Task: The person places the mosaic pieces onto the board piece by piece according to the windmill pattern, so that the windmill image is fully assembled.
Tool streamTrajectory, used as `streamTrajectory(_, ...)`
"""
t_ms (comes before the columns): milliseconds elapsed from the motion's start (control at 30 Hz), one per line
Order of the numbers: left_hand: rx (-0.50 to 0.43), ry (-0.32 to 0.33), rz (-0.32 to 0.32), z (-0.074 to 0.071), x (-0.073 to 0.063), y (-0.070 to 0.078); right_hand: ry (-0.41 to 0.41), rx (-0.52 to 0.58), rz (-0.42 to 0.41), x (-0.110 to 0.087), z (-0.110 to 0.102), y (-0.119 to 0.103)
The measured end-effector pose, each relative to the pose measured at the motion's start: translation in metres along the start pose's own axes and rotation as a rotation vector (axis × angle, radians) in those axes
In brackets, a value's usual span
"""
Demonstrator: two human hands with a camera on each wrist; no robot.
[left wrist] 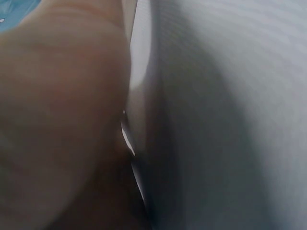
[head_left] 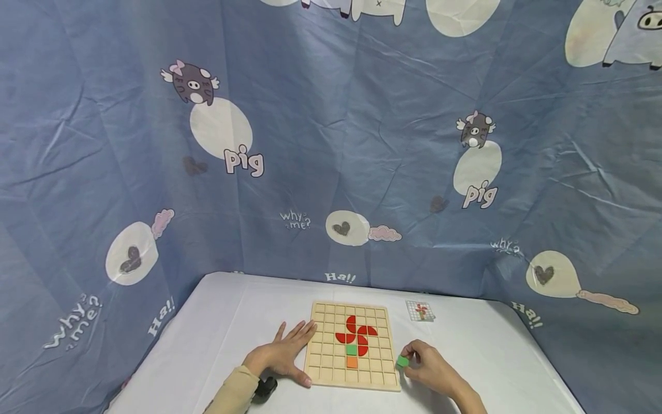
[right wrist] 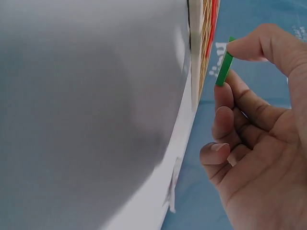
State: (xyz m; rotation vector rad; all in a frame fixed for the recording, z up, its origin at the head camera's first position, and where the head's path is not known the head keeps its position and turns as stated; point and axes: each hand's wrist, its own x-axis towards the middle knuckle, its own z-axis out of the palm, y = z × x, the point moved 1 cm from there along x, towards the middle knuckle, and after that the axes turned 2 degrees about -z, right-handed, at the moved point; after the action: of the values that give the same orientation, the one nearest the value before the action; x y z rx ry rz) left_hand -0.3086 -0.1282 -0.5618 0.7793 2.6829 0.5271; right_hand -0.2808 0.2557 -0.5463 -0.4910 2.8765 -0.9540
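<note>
A light wooden grid board (head_left: 380,376) lies on the table. Near its middle, several red rounded tiles (head_left: 351,324) form a pinwheel. Below them sit a green square tile (head_left: 351,349) and, under that, an orange square tile (head_left: 351,362). My left hand (head_left: 281,355) rests at the board's left edge with fingers spread; the left wrist view shows only a blurred close part of it. Beside the board's right edge, my right hand (head_left: 431,368) pinches another green square tile (right wrist: 224,69) between thumb and fingertips, held above the table in the right wrist view.
A small pattern card (head_left: 420,311) with a printed grid and red pinwheel lies beyond the board's upper right corner. White cloth (head_left: 233,310) covers the table. Blue printed curtain (head_left: 289,184) hangs behind and at both sides. A black strap device (head_left: 266,389) is on my left wrist.
</note>
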Motion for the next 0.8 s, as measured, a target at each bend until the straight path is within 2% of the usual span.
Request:
streamTrajectory(533,0.002,-0.005,-0.019,0.000,0.001,0.001,-0.070,0.027,-0.129,0.018,0.024,-0.034)
streamTrajectory(800,0.005,-0.001,-0.007,0.000,0.001,0.001,-0.095,0.037,-0.200,0.026,0.038,-0.050)
